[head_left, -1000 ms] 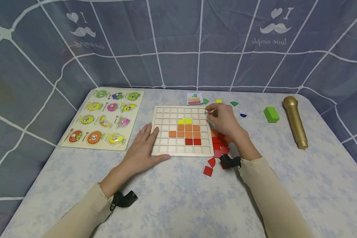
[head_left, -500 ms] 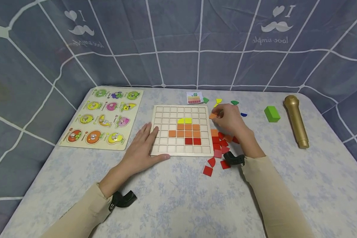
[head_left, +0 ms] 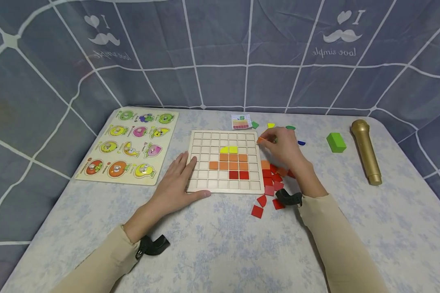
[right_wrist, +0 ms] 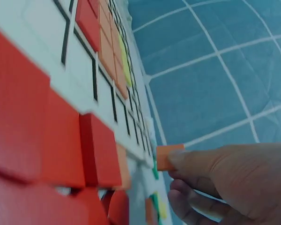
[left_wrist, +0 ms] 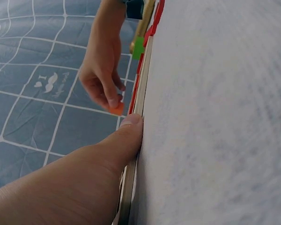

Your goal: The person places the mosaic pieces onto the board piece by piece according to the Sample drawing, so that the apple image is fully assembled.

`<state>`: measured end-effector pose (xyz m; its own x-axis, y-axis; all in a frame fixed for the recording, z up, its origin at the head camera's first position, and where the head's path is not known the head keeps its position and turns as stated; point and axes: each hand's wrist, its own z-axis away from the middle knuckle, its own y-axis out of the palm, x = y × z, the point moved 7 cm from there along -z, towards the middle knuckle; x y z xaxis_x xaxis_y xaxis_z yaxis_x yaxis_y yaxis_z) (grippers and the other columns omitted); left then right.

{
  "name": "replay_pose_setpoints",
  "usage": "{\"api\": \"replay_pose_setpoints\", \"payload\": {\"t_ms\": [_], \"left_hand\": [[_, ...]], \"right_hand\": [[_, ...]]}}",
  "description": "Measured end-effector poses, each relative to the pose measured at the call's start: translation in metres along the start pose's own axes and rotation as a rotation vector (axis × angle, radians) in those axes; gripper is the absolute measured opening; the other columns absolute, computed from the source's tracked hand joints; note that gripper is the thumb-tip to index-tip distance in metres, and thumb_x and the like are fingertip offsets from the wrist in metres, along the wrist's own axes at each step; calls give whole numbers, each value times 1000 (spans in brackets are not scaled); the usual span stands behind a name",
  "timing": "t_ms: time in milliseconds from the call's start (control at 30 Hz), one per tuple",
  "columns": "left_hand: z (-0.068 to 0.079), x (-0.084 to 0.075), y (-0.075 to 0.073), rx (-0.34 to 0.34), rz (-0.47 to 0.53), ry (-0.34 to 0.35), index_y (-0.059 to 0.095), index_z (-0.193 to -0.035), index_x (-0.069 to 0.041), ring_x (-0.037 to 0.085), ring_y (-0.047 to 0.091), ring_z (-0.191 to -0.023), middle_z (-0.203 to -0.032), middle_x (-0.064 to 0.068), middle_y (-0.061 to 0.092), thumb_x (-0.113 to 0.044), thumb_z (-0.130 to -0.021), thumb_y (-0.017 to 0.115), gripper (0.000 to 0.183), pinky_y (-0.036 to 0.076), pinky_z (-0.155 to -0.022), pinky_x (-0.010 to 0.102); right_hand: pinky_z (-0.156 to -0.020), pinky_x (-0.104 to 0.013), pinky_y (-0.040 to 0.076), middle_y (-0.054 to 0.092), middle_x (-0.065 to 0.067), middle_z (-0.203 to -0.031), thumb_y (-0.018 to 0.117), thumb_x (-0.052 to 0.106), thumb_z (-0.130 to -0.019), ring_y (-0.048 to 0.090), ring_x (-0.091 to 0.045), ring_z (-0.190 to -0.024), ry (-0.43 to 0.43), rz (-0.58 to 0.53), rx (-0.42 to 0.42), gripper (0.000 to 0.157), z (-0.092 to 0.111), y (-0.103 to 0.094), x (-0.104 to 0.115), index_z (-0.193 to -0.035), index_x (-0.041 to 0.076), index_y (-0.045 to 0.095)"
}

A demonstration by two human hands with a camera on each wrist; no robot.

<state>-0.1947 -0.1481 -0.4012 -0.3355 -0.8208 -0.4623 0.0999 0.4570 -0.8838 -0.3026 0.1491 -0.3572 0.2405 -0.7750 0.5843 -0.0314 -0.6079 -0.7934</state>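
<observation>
My right hand (head_left: 284,148) pinches a small orange tile (head_left: 260,140) between thumb and fingers, just off the upper right corner of the gridded wooden board (head_left: 201,183). In the right wrist view, the orange tile (right_wrist: 167,157) is held above the table, apart from the board. My left hand (head_left: 174,185) rests along the board's left side with fingers extended, its thumb (left_wrist: 126,129) against the near edge. Yellow, orange and red tiles (head_left: 233,175) fill some squares near the board's middle. Loose red and orange tiles (head_left: 257,211) lie along its right side.
A fruit puzzle board (head_left: 132,142) lies at the left. Behind the gridded board is a small pattern card (head_left: 241,121), near yellow, green and blue pieces (head_left: 301,143). A green block (head_left: 336,142) and a gold microphone-shaped object (head_left: 366,152) lie at the right.
My right hand has shifted slightly right from the board's upper right corner, and the orange tile has come into sight in its fingers. My left hand has stayed on the board.
</observation>
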Motion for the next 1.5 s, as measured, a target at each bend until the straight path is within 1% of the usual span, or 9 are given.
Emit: {"api": "replay_pose_setpoints", "payload": {"t_ms": [200,367,567,700,800,1033,1167,1333,1500], "left_hand": [[0,-2,-1,-1,0,0,26,-166,-1,41,7,-164,-175,26,12,-59,-88,77,110,11,-133,56],[0,-1,0,2,-1,-1,25,-167,-2,40,7,-164,-175,25,12,-59,-89,77,110,12,-133,57],[0,1,0,8,0,-8,24,-167,-3,40,6,-164,-175,24,11,-61,-89,76,110,13,-133,58],[1,2,0,14,-2,-17,24,-168,-4,39,6,-164,-176,23,10,-62,-89,75,110,13,-133,58],[1,3,1,19,-5,-22,23,-168,-4,39,6,-164,-176,23,10,-63,-90,75,110,13,-133,58],[0,3,1,15,0,-24,23,-168,-6,38,5,-165,-176,22,9,-63,-89,75,110,12,-133,58],[0,3,1,14,-5,-21,23,-168,-6,38,5,-165,-176,22,9,-63,-90,75,110,13,-133,57],[0,4,2,14,-7,-25,23,-168,-6,37,5,-165,-176,21,9,-64,-89,75,111,13,-133,57],[0,4,1,21,-13,-32,22,-168,-6,37,4,-165,-176,21,8,-65,-88,76,113,13,-133,56]], "right_hand": [[-77,-35,52,76,-10,-101,76,17,-99,64,-25,-96,-37,-64,46,16,4,9,26,-112,7,80],[-78,-36,57,78,-8,-97,78,15,-97,72,-24,-91,-107,-129,107,15,8,28,51,-110,8,81],[-85,-37,62,78,-4,-95,79,14,-96,74,-21,-89,-147,-184,149,13,14,53,71,-109,10,81],[-85,-36,63,79,-5,-97,77,11,-97,74,-20,-89,-198,-194,151,13,17,65,78,-109,8,81],[-87,-36,63,80,-8,-105,76,8,-98,75,-21,-92,-222,-195,144,15,18,68,83,-111,6,81],[-94,-37,62,78,-10,-119,74,8,-99,75,-22,-104,-214,-202,147,20,17,73,87,-118,7,81],[-97,-38,61,78,-10,-119,73,7,-99,74,-23,-106,-203,-182,146,24,17,76,88,-122,5,79],[-97,-37,61,77,-9,-112,75,4,-97,72,-21,-101,-212,-179,145,24,19,76,90,-121,4,78],[-96,-35,62,76,-7,-112,76,4,-97,73,-20,-104,-293,-155,172,17,23,78,97,-113,5,81]]}}
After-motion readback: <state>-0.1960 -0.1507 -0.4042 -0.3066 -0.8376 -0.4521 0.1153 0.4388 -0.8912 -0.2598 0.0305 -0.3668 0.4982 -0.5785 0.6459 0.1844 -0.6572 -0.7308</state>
